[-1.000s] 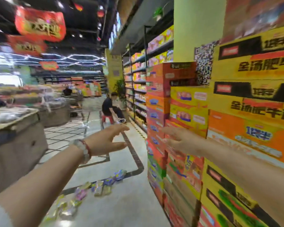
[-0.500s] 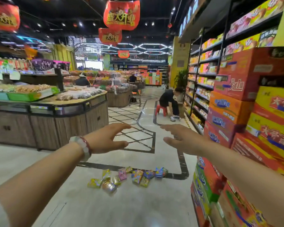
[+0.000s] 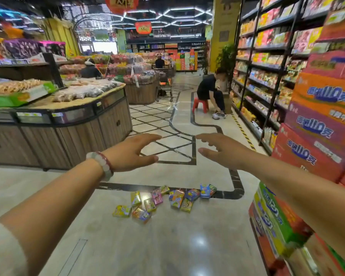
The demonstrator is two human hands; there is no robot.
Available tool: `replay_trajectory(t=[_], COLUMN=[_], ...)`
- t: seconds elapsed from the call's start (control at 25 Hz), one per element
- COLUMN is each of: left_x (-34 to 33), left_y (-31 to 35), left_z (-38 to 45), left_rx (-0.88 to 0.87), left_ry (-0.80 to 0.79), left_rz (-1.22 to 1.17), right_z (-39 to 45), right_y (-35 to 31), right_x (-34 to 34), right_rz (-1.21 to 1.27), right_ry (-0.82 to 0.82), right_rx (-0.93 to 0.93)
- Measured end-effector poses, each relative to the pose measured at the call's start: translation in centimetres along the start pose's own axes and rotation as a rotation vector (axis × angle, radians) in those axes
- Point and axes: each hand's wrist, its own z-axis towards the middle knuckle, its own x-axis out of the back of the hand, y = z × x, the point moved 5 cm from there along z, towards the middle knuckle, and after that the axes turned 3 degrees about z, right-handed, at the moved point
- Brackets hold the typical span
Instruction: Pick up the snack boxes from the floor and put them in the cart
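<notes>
Below the outstretched fingertips, snack boxes (image 3: 163, 200) lie scattered on glossy tiled floor (image 3: 167, 246). Left hand (image 3: 131, 154) and right hand (image 3: 225, 150) hover apart, fingers spread, empty. Stacked cartons (image 3: 315, 124) right of fingers, wooden display counter (image 3: 64, 136) left.

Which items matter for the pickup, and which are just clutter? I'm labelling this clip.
Job: snack boxes scattered on the floor; left hand and right hand, both empty.
Clutter: stacked cartons, red stool, wooden display counter.
</notes>
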Motion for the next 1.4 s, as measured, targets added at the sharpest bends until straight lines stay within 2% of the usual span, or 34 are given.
replay_trajectory(t=[0.28,0.48,0.84,1.0,1.2,1.4], left_x=[-6.5,-11.6,-21.1,-26.6,-39.1,-59.9], left_y=[-9.6,-18.4,-37.1,-47.2,-56.4,-64.0], left_z=[10.4,16.5,22.5,25.3,27.2,26.1], left_rx=[0.086,0.283,0.532,0.634,0.742,0.954], left_ry=[-0.087,-0.065,-0.119,-0.132,-0.170,-0.225], left_rz=[-0.097,-0.222,-0.322,-0.400,-0.510,-0.617], right_z=[13.0,24.3,44.0,52.1,57.8,59.1], right_y=[7.5,12.7,15.7,16.5,22.1,31.5], right_x=[-6.5,-13.1,-29.8,-39.0,-53.5,-72.0], right_rz=[0.112,0.171,0.178,0.196,0.229,0.184], right_ry=[-0.127,-0.276,-0.563,-0.630,-0.664,-0.671], right_rx=[-0.018,0.007,0.010,-0.045,-0.164,-0.262])
